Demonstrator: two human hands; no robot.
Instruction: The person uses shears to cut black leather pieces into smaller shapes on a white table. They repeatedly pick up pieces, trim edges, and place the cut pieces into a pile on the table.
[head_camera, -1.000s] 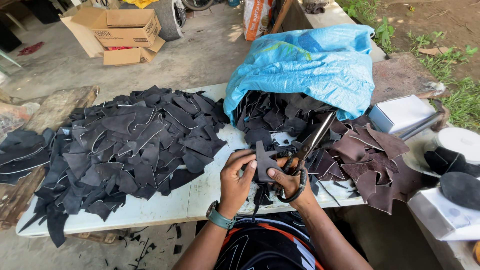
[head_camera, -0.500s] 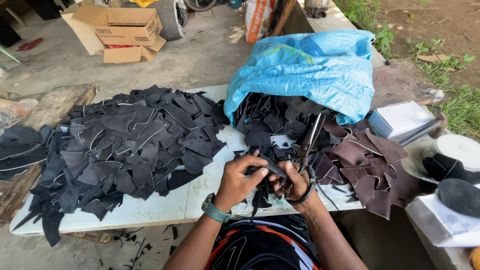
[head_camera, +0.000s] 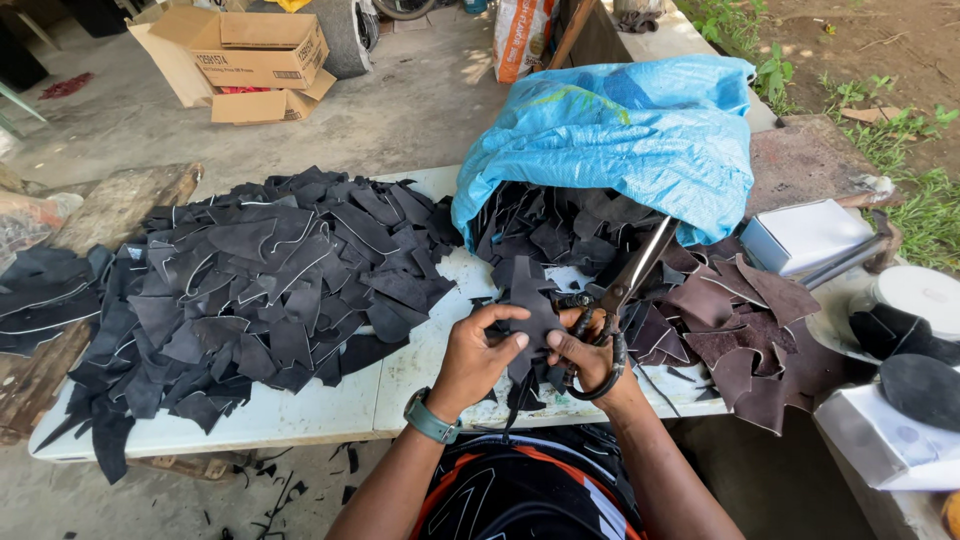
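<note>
A heap of dark, flat-cut leather pieces covers the left half of the white counter, with an open brown cardboard box on the concrete floor beyond. Near the counter's front edge, the left hand, a teal watch at its wrist, pinches a dark, irregular leather offcut between thumb and fingers. The right hand grips the same offcut from the other side while its fingers are hooked through the loops of large black-handled metal scissors, blades pointing up toward a blue woven plastic sack spilling more scraps. Brown leather pieces lie to the right, beside a flat white box.
</note>
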